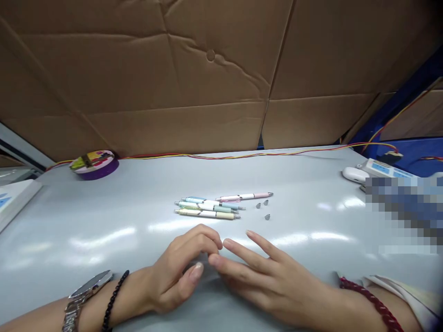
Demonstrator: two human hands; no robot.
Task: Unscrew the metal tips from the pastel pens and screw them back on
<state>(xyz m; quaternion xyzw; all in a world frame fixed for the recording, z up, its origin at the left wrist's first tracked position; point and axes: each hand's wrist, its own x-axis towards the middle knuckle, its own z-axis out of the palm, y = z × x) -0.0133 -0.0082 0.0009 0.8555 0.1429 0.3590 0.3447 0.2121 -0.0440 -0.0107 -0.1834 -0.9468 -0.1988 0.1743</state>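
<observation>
My left hand (pixel 188 267) rests low over the table with loosely bent fingers, its thumb apart and nothing held. Fingers stretched and spread, my right hand (pixel 266 276) meets the left fingertips and is also bare. Beyond them lies a close group of pens: a yellow pen (pixel 207 214), a green pen (pixel 206 207) and a blue pen (pixel 221 204), each with a thin metal end pointing right. A pink pen (pixel 249 197) lies just behind, ending in a grey cone-shaped tip. To its right are three small grey cone-shaped pieces (pixel 267 216), loose on the surface.
The grey table (pixel 104 207) backs onto a cardboard wall (pixel 207 83). Red and yellow wires (pixel 221 157) run along its rear edge. A purple round box (pixel 97 170) stands back left. On the right are a white case (pixel 355 174), a power strip (pixel 384 168) and a blurred-out patch.
</observation>
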